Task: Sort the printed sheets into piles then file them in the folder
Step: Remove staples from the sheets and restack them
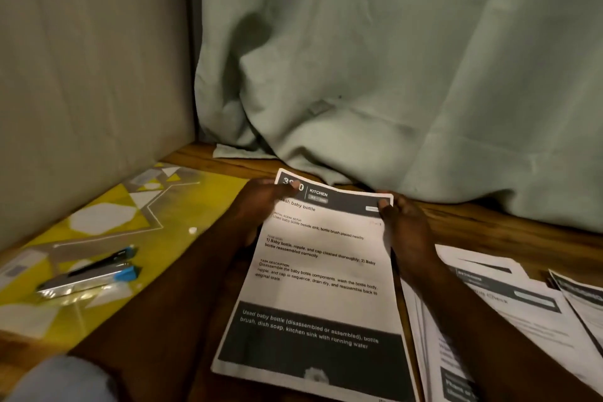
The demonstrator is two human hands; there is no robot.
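Observation:
A printed sheet (321,284) headed KITCHEN, "Wash baby bottle", is held up in front of me over the wooden table (489,222). My left hand (257,202) pinches its top left corner, thumb on the print. Its top right corner is pinched by my right hand (404,225). More printed sheets (509,313) lie spread on the table to the right, partly under my right forearm. A yellow patterned folder (107,225) lies flat at the left, beside the wall.
On the yellow folder lies a clear packet with blue-capped pens (94,274). A pale green curtain (391,75) hangs down to the table's far edge. A grey wall (81,75) closes off the left side.

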